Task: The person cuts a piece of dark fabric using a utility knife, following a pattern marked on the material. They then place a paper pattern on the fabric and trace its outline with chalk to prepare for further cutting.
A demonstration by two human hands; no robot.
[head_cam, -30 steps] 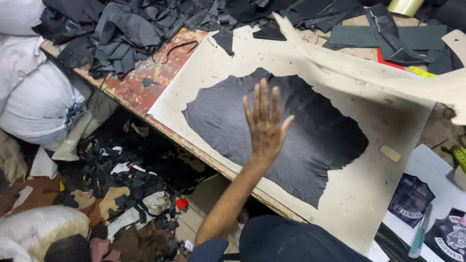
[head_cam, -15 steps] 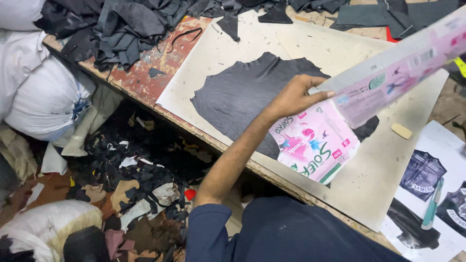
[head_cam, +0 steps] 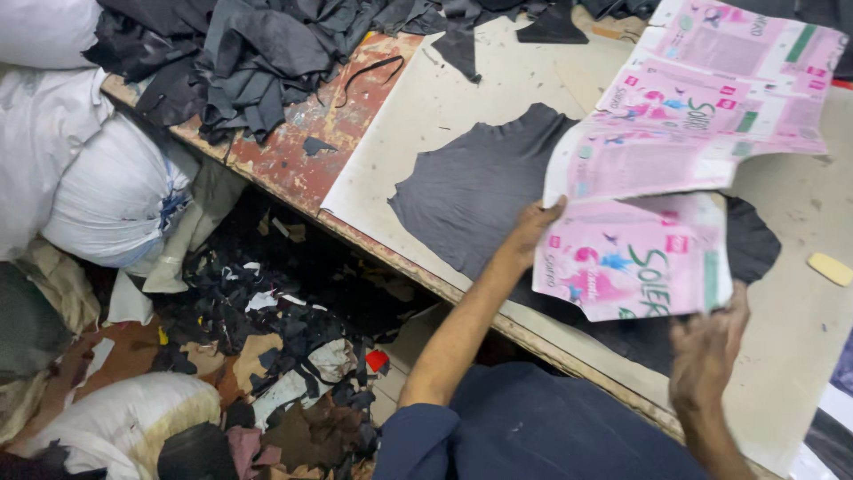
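A dark grey fabric piece [head_cam: 475, 191] lies flat on a beige board [head_cam: 498, 84] on the table. Over its right part I hold a large pink and white printed cardboard pattern [head_cam: 675, 169], bent in the middle. My left hand [head_cam: 533, 227] grips its left edge, thumb on top. My right hand [head_cam: 706, 351] is at its lower right edge, fingers blurred under the card.
Black fabric scraps [head_cam: 258, 53] pile at the table's far left on worn red surface [head_cam: 306, 147]. White stuffed sacks [head_cam: 98, 187] and fabric offcuts [head_cam: 267, 329] fill the floor left of the table. A yellow chalk piece [head_cam: 831, 268] lies at the right.
A second ago my left hand pressed flat and open on the fabric. The pink card pattern then came in from the right, and both hands now hold it over the fabric.
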